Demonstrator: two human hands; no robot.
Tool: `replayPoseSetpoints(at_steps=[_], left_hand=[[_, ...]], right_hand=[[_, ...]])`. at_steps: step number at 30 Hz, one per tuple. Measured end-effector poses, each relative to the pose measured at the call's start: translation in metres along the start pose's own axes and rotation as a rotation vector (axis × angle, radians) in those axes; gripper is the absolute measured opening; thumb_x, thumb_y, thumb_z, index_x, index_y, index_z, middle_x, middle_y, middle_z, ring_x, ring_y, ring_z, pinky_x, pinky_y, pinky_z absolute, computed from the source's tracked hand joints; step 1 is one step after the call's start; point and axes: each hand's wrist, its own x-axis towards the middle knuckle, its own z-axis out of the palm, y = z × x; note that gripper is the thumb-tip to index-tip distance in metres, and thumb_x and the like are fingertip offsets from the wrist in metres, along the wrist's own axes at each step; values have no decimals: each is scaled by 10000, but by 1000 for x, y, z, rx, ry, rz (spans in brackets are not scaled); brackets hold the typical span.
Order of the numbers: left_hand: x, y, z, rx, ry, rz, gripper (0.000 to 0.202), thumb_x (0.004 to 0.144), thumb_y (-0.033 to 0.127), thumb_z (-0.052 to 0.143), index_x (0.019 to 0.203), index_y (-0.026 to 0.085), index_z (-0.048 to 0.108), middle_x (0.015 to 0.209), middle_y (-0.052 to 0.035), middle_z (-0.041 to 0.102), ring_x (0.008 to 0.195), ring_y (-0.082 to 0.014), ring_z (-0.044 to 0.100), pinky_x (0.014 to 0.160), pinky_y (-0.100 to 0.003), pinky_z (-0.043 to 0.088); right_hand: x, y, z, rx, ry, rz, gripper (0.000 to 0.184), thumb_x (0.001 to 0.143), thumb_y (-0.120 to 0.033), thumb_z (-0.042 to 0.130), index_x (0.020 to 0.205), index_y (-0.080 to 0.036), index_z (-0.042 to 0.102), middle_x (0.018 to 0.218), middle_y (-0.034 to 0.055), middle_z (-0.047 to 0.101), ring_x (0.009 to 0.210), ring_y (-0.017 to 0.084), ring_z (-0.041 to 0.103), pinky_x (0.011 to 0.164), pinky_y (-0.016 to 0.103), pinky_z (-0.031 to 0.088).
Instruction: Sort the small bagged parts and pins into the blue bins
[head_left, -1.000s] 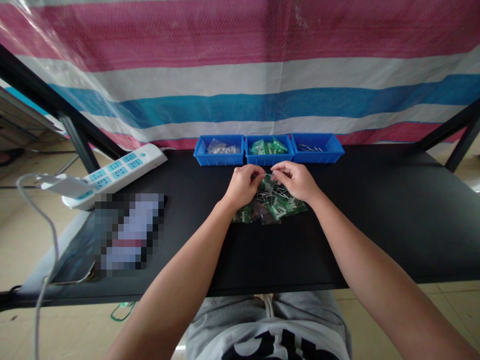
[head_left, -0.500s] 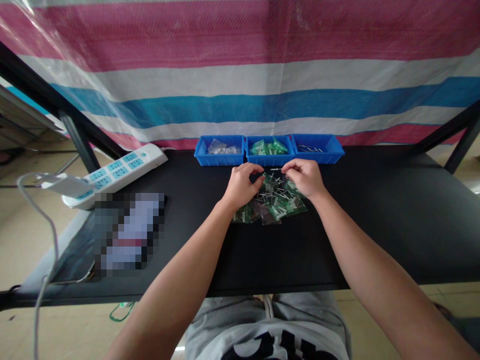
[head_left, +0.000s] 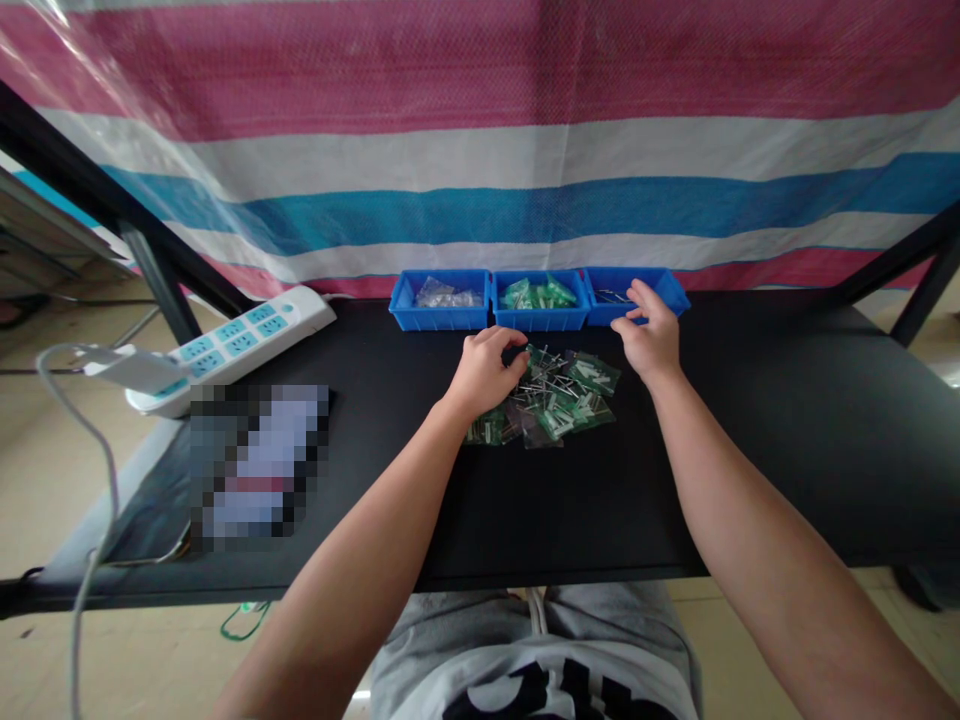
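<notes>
A heap of small green parts with thin metal pins [head_left: 562,400], some in clear bags, lies on the black table [head_left: 750,430]. My left hand [head_left: 484,370] rests at the heap's left edge with its fingers curled in a pinch; what they hold is hidden. My right hand [head_left: 651,338] reaches over the front rim of the right blue bin [head_left: 671,295], fingers loosely stretched, with nothing visible in them. That bin holds a few metal pins. The middle blue bin [head_left: 540,318] holds green parts, and the left blue bin [head_left: 439,318] holds clear bags.
A white power strip [head_left: 232,345] with a plugged-in adapter and grey cable lies at the table's left. A blurred flat object [head_left: 255,465] sits in front of it. A striped tarp [head_left: 480,150] hangs behind the bins. Black frame legs stand at both sides.
My hands were together over the heap, working a thin pin. My right hand has since moved right and away to the right bin and opened. My left hand stayed at the heap.
</notes>
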Motion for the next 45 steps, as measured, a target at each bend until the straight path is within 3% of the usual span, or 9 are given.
replayPoseSetpoints(at_steps=[8, 16, 22, 28, 32, 40, 45], left_hand=[[0, -5, 3, 1, 15, 20, 197, 834, 159, 539, 987, 179, 662, 967, -63, 707, 940, -209, 652, 898, -363, 458], [1, -8, 5, 15, -4, -30, 225, 822, 141, 530, 1000, 185, 659, 1002, -68, 710, 977, -222, 646, 889, -373, 468], [0, -3, 4, 51, -66, -68, 237, 833, 177, 548, 1035, 173, 672, 1055, -84, 703, 1026, -247, 632, 934, -415, 445], [-1, 0, 4, 155, -121, -84, 295, 881, 307, 556, 1119, 177, 672, 1176, -112, 672, 1128, -310, 576, 969, -501, 407], [-3, 1, 6, 230, -154, -73, 346, 888, 406, 567, 1121, 183, 692, 1227, -113, 643, 1147, -318, 550, 963, -506, 407], [-3, -1, 7, 258, -175, -101, 304, 867, 410, 613, 1091, 237, 723, 1260, -88, 627, 1175, -298, 524, 977, -482, 402], [-1, -4, 8, 187, -164, -123, 254, 826, 355, 665, 1029, 216, 726, 1215, -81, 661, 1145, -307, 550, 952, -484, 402]], right_hand=[[-5, -6, 5, -4, -57, -81, 615, 682, -225, 568, 1296, -176, 550, 1258, 165, 625, 869, 251, 646, 675, 366, 526], [-17, -31, 6, 39, -87, -137, 294, 701, -206, 538, 953, -155, 680, 895, 88, 716, 721, 201, 635, 603, 311, 494], [-26, -43, 8, 4, -302, -257, 168, 715, -187, 575, 822, -176, 705, 803, 59, 726, 700, 207, 637, 684, 349, 523], [-35, -47, 14, -91, -545, -554, 359, 753, -145, 597, 1091, -157, 718, 1131, 119, 715, 1062, 284, 614, 954, 462, 475], [-38, -50, 16, -158, -684, -597, 290, 787, -182, 619, 1049, -176, 742, 1132, 104, 718, 1047, 283, 605, 949, 466, 463], [-36, -53, 12, -137, -706, -578, 101, 757, -149, 627, 785, -166, 722, 895, 85, 714, 905, 242, 603, 874, 394, 457], [-37, -52, 12, -98, -685, -584, 105, 752, -145, 613, 679, -169, 684, 818, 75, 695, 819, 219, 597, 818, 365, 452]])
